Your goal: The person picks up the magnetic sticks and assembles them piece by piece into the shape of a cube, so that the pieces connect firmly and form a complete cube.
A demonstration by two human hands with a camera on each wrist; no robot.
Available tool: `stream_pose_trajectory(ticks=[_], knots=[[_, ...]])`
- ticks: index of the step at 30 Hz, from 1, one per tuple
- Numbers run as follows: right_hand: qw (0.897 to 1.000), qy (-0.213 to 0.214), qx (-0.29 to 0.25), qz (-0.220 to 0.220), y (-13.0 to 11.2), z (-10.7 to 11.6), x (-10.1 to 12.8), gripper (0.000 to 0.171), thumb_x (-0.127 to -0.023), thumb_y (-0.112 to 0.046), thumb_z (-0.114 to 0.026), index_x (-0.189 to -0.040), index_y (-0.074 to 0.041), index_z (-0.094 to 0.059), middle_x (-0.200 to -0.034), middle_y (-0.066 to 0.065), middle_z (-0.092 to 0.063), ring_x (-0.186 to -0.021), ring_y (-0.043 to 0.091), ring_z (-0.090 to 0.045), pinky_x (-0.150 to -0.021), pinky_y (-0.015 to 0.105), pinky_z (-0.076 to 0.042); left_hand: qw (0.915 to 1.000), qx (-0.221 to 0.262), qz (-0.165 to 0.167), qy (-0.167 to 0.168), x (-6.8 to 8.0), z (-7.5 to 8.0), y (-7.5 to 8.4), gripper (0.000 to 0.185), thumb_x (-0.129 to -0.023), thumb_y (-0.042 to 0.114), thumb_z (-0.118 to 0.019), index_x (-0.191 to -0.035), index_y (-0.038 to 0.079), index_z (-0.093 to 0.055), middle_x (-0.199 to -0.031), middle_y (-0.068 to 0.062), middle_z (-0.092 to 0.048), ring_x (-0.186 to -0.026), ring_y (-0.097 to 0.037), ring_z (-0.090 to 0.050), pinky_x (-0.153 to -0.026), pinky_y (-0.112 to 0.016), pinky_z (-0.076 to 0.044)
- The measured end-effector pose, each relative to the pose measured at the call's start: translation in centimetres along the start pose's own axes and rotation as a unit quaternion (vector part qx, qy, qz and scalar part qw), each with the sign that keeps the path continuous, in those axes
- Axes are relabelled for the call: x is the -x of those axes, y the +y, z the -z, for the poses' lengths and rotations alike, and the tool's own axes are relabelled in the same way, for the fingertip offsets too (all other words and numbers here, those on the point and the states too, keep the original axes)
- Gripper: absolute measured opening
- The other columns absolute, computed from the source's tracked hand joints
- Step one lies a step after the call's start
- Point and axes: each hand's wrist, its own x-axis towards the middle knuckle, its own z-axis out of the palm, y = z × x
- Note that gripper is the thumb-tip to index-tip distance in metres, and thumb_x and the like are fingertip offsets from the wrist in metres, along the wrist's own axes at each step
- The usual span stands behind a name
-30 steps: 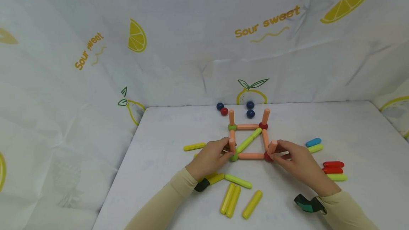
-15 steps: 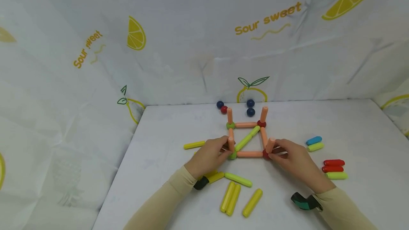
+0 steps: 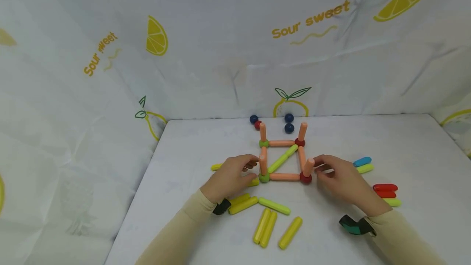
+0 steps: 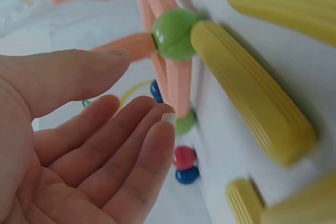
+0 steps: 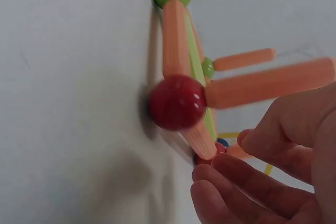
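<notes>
On the table stands a square frame of orange sticks [image 3: 284, 177] joined by two green balls [image 3: 264, 178] and two red balls [image 3: 306, 178], with an upright orange stick in each corner. A lime diagonal [image 3: 282, 159] crosses the square. My left hand [image 3: 229, 177] is just left of the near green corner, its fingers apart from the upright and holding nothing. Beside the near red corner, my right hand [image 3: 340, 179] has loosely bent fingers with nothing in them. In the right wrist view the red ball [image 5: 177, 102] and its upright stand free of the fingers.
Several yellow sticks [image 3: 290, 232] and a lime stick [image 3: 274, 206] lie in front of the frame. Red sticks [image 3: 385, 187], a blue stick [image 3: 362, 161] and lime ones lie to the right. Dark blue balls [image 3: 289, 128] and a red ball [image 3: 258, 125] sit behind, near the printed cloth backdrop [image 3: 206, 72].
Both hands have let go of the near corner uprights and drawn outward, the left hand to the left and the right hand to the right. The frame has shifted slightly left in view.
</notes>
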Motion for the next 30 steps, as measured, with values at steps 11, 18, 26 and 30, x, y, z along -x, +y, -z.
stream_pose_trajectory(ticks=[11, 18, 26, 30], knots=[[0.995, -0.072, -0.07, -0.001, 4.0, 5.4, -11.5, 0.038, -0.112, -0.025, -0.06, -0.146, -0.008, -0.062, -0.142, 0.02, -0.069, -0.124, 0.036, -0.069, -0.096, 0.038, -0.063, 0.9959, -0.077, 0.032, -0.036, 1.9, 0.1, -1.5, 0.028, -0.1, 0.02, -0.078, -0.127, 0.013, -0.076, -0.115, 0.003, -0.077, -0.099, -0.007, -0.067, -0.093, -0.027, -0.059], [0.988, -0.131, -0.061, 0.048, 3.9, 4.8, -15.9, 0.038, -0.108, -0.011, -0.061, -0.145, -0.007, -0.065, -0.137, 0.02, -0.072, -0.124, 0.035, -0.069, -0.093, 0.034, -0.06, 0.9922, -0.117, 0.006, -0.042, 1.8, -0.4, -1.9, 0.023, -0.099, 0.017, -0.08, -0.122, 0.014, -0.079, -0.112, 0.006, -0.077, -0.094, -0.002, -0.065, -0.089, -0.021, -0.057], [0.982, -0.184, 0.001, 0.04, 3.5, 4.0, -18.4, 0.046, -0.105, -0.03, -0.072, -0.146, -0.011, -0.065, -0.124, 0.01, -0.078, -0.117, 0.029, -0.069, -0.098, 0.048, -0.058, 0.9901, -0.133, -0.003, -0.046, 1.8, -0.4, -1.9, 0.023, -0.099, 0.02, -0.081, -0.121, 0.017, -0.08, -0.11, 0.007, -0.075, -0.091, -0.002, -0.063, -0.086, -0.019, -0.056], [0.98, -0.193, 0.025, 0.039, 3.6, 3.5, -19.4, 0.047, -0.102, -0.031, -0.076, -0.145, -0.014, -0.067, -0.115, 0.005, -0.077, -0.108, 0.023, -0.068, -0.094, 0.04, -0.056, 0.9884, -0.14, -0.003, -0.059, 1.7, -0.3, -2.1, 0.023, -0.099, 0.02, -0.08, -0.122, 0.018, -0.08, -0.109, 0.008, -0.074, -0.088, 0.001, -0.06, -0.083, -0.017, -0.054]])
